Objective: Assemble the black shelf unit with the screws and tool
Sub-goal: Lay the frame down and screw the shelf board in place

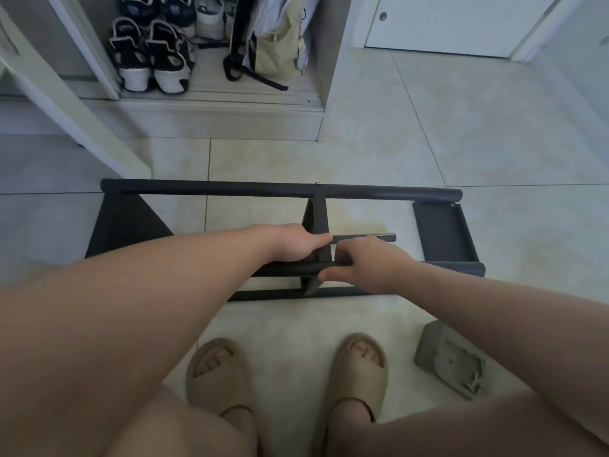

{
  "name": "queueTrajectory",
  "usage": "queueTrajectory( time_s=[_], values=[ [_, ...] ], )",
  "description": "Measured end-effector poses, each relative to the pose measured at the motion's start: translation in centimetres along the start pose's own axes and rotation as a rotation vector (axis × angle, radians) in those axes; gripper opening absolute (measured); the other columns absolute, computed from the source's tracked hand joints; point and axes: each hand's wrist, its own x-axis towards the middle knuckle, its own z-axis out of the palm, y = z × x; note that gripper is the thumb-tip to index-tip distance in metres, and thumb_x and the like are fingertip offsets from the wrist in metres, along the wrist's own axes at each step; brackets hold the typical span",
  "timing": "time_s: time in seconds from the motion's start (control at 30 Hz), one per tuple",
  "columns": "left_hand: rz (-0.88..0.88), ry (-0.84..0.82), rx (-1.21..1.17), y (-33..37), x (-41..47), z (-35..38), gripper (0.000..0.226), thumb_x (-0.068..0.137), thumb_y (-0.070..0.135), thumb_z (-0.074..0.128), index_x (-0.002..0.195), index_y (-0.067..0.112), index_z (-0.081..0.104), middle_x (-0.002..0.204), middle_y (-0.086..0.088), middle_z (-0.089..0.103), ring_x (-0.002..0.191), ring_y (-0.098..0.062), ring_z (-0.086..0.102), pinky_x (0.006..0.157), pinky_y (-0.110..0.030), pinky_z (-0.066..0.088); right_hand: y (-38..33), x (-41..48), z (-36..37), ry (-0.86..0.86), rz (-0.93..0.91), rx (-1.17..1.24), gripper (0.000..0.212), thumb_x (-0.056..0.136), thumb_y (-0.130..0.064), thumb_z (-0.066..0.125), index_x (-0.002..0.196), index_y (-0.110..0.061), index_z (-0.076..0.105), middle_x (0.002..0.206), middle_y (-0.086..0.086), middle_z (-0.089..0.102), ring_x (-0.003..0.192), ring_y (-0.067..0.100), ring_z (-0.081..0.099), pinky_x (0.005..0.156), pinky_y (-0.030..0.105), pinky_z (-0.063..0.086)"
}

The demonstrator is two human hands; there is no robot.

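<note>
The black shelf unit (230,188) lies part-built on the tiled floor (428,143), its long tubes running left to right straight ahead of the person's feet. A middle panel (318,216) crosses between the shelf unit's far tube and its near tube (290,268), and an end panel (443,229) stands at the unit's right end. The right hand (372,262) grips the near tube just right of the middle panel, fingers over the top and thumb underneath. The left hand (296,242) lies against the left side of the same panel with its fingers curled downward; whether they close on a part of the unit or only rest there cannot be told. A short rod (365,238) with a shiny end reaches rightward from the panel, starting at the left forefinger's tip. On the near side of the shelf unit are two tan slide sandals (216,371) on the person's feet, and to their right a grey pouch (451,361) lies on the floor. Beyond the unit's far side, an open shoe cabinet (230,100) holds black-and-white sneakers (148,57) and a pale yellow bag (276,51), with a white door (461,21) to its right
</note>
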Motion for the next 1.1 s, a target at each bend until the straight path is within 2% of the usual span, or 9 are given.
queueTrajectory(
  time_s=[0.1, 0.23, 0.33, 0.43, 0.5, 0.57, 0.8, 1.0, 1.1],
  values=[
    [0.011, -0.092, -0.010, 0.0, -0.9, 0.9, 0.063, 0.089, 0.078, 0.037, 0.083, 0.023, 0.067, 0.090, 0.004, 0.062, 0.082, -0.016, 0.056, 0.070, -0.031, 0.040, 0.8, -1.1, 1.1, 0.093, -0.054, -0.105, 0.062, 0.072, -0.085, 0.059, 0.090, -0.026, 0.050, 0.084, -0.011, 0.057, 0.080, 0.015, 0.055, 0.061, 0.033, 0.038],
    [-0.008, -0.201, -0.098, -0.1, -1.5, 0.9, 0.058, 0.093, 0.071, 0.040, 0.075, 0.024, 0.069, 0.067, 0.007, 0.056, 0.067, -0.015, 0.046, 0.063, -0.031, 0.034, 1.4, -1.8, 2.1, 0.350, -0.165, -0.207, 0.098, 0.064, -0.088, 0.057, 0.133, -0.021, 0.044, 0.132, -0.001, 0.047, 0.118, 0.024, 0.046, 0.092, 0.042, 0.043],
    [0.016, -0.308, -0.202, -0.5, -1.6, 0.6, 0.050, 0.093, 0.043, 0.047, 0.051, 0.022, 0.066, 0.052, 0.008, 0.044, 0.058, -0.015, 0.034, 0.062, -0.031, 0.030, 1.6, -1.9, 2.3, 0.308, -0.190, -0.243, 0.115, 0.069, -0.092, 0.041, 0.160, -0.028, 0.011, 0.169, 0.001, 0.004, 0.153, 0.028, 0.010, 0.116, 0.052, 0.025],
    [0.032, -0.311, -0.231, -1.0, -1.7, 0.7, 0.030, 0.079, 0.024, 0.060, 0.049, 0.021, 0.060, 0.054, 0.003, 0.043, 0.054, -0.015, 0.035, 0.061, -0.031, 0.032, 2.0, -1.6, 2.4, 0.238, -0.300, -0.340, 0.102, 0.080, -0.088, 0.027, 0.160, -0.036, -0.008, 0.166, -0.006, -0.024, 0.156, 0.025, -0.014, 0.124, 0.056, 0.007],
    [0.007, -0.315, -0.248, -1.2, -1.8, 0.8, 0.011, 0.069, 0.021, 0.061, 0.072, 0.017, 0.070, 0.058, 0.001, 0.045, 0.057, -0.017, 0.039, 0.061, -0.030, 0.035, 2.1, -1.2, 2.6, 0.206, -0.370, -0.407, 0.094, 0.087, -0.083, 0.022, 0.161, -0.034, -0.009, 0.164, -0.009, -0.027, 0.155, 0.020, -0.017, 0.125, 0.053, 0.001],
    [-0.001, -0.326, -0.251, -1.4, -1.6, 0.8, 0.033, 0.066, 0.020, 0.054, 0.089, 0.016, 0.078, 0.063, -0.001, 0.052, 0.065, -0.019, 0.045, 0.065, -0.030, 0.038, 2.2, -0.8, 2.7, 0.192, -0.411, -0.407, 0.091, 0.090, -0.080, 0.021, 0.162, -0.030, -0.007, 0.165, -0.009, -0.025, 0.155, 0.015, -0.018, 0.125, 0.051, 0.000],
    [-0.014, -0.419, -0.357, -2.0, -0.8, 0.9, 0.047, 0.081, 0.002, 0.037, 0.097, 0.012, 0.080, 0.094, -0.019, 0.071, 0.083, -0.029, 0.063, 0.078, -0.031, 0.052, 2.8, 0.0, 3.2, 0.261, -0.473, -0.363, 0.091, 0.093, -0.077, 0.026, 0.163, -0.024, 0.003, 0.169, -0.004, -0.011, 0.156, 0.015, -0.011, 0.126, 0.052, 0.001],
    [0.048, -0.312, -0.345, -2.3, 0.5, 1.8, 0.034, 0.089, -0.004, 0.046, 0.083, 0.016, 0.073, 0.067, 0.002, 0.074, 0.057, -0.012, 0.068, 0.051, -0.018, 0.049, 2.9, 0.2, 3.3, 0.264, -0.481, -0.309, 0.092, 0.092, -0.078, 0.029, 0.163, -0.024, 0.005, 0.169, -0.005, -0.010, 0.156, 0.013, -0.011, 0.126, 0.052, 0.004],
    [0.121, -0.254, -0.322, -2.8, 1.3, 1.9, 0.032, 0.089, -0.003, 0.056, 0.080, 0.024, 0.072, 0.070, 0.010, 0.074, 0.067, -0.009, 0.069, 0.057, -0.018, 0.050, 3.0, 0.4, 3.2, 0.266, -0.482, -0.298, 0.093, 0.091, -0.078, 0.028, 0.163, -0.024, 0.004, 0.169, -0.006, -0.010, 0.156, 0.012, -0.011, 0.126, 0.051, 0.004]
  ],
)
